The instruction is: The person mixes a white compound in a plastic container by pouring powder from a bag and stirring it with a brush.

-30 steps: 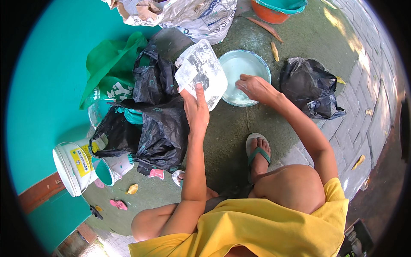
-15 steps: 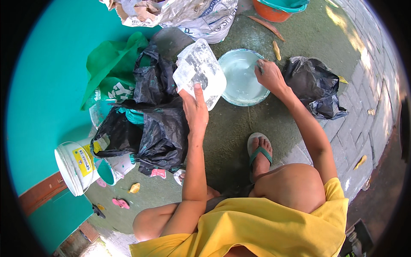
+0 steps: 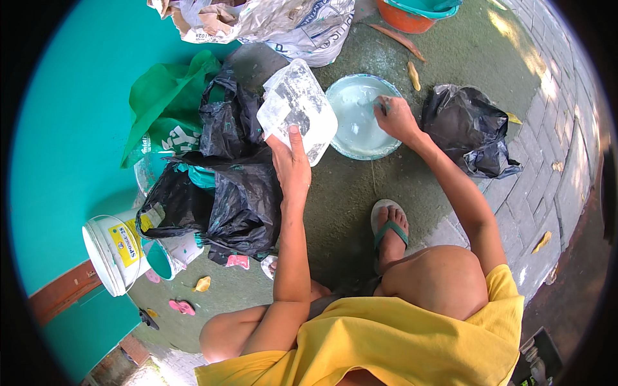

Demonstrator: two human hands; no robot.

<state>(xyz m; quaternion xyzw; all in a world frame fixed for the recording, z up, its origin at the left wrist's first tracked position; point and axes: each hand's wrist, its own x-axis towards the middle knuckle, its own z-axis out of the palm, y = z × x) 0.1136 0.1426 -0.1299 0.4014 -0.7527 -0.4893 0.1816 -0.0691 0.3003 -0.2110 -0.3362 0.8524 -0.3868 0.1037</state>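
My left hand (image 3: 291, 157) grips a white, clear-bottomed plastic tub (image 3: 309, 103), smeared with white, by its near edge, thumb on the face turned to me. The tub is tilted beside a round, pale basin (image 3: 335, 132) with whitish liquid in it. Over the basin's right side my right hand (image 3: 396, 119) is closed, its fingertips stained dark. Whether it holds a thin tool or nothing, I cannot make out. To the left of my left hand, an open black plastic bag (image 3: 248, 199) has something teal inside.
On the right lies a crumpled black bag (image 3: 467, 125). A white bucket (image 3: 106, 254) and a teal-lined container (image 3: 159, 259) stand at left by the teal wall (image 3: 71, 154). Beyond are a large white sack (image 3: 315, 32) and an orange basin (image 3: 409, 18).
My right hand has moved left, from the basin's right rim to further over the liquid. The tub in my left hand has shifted only slightly.
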